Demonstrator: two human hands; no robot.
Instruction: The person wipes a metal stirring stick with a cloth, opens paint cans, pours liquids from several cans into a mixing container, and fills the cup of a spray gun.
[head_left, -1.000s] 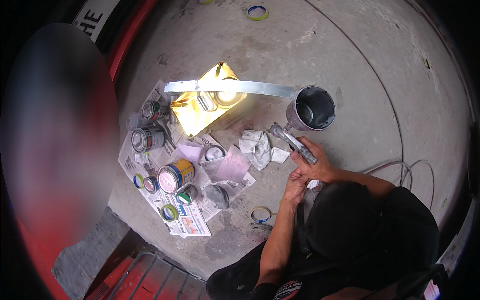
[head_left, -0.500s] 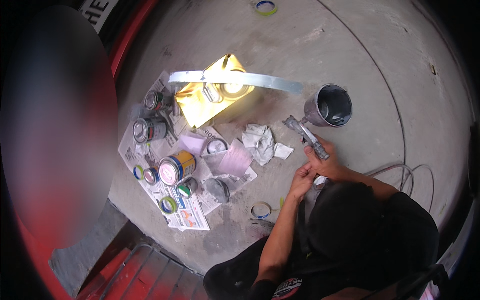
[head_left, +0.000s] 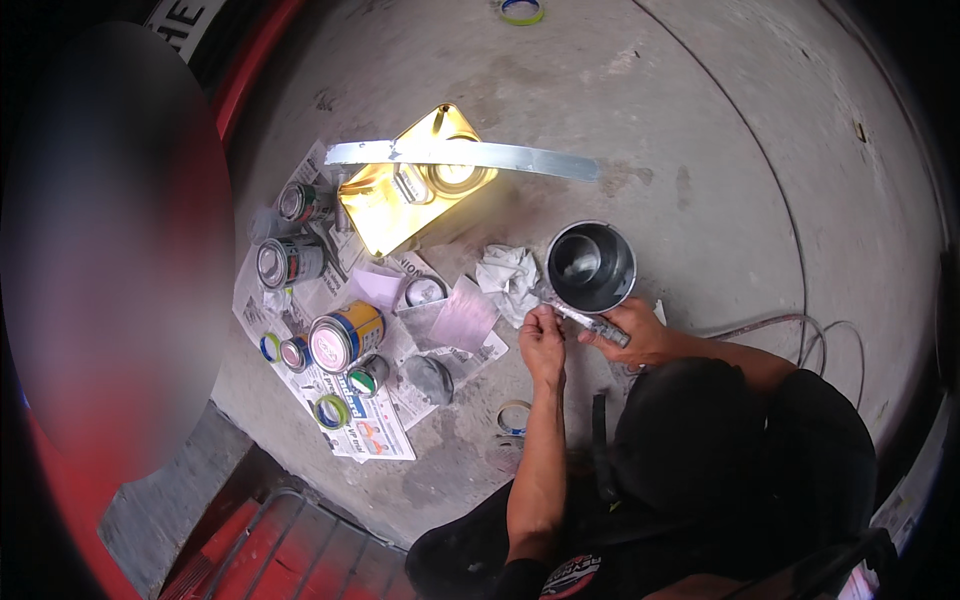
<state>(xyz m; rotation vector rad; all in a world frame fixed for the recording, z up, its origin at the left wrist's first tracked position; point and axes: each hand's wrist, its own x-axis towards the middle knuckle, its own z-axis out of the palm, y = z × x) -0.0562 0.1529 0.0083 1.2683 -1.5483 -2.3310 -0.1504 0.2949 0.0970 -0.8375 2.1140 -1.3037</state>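
Observation:
My right hand (head_left: 640, 330) is closed round a paint-smeared spray gun (head_left: 607, 330). Its dark metal cup (head_left: 622, 290) is open at the top, with a greyish patch inside. Beside the gun's far-left end is my left hand (head_left: 543, 340), its fingers pinched together. What they grip, if anything, is too small to make out. Just beyond my left fingers lies a crumpled white cloth (head_left: 505, 280). Past the cup, a long metal strip (head_left: 530, 160) lies across the top of a gold rectangular tin (head_left: 385, 215).
Newspaper (head_left: 385, 435) at left bears several paint cans, including a yellow one (head_left: 365, 325), sanding sheets (head_left: 465, 318) and tape rolls (head_left: 331, 411). Another tape roll (head_left: 515, 417) lies near my left forearm. A hose (head_left: 750, 323) runs along the floor at right. Red bodywork (head_left: 240, 75) borders the left.
The spray gun and its cup have swung left and nearer, turning the cup's mouth more upward. My left hand has moved left from beside my right hand to the gun's far-left end.

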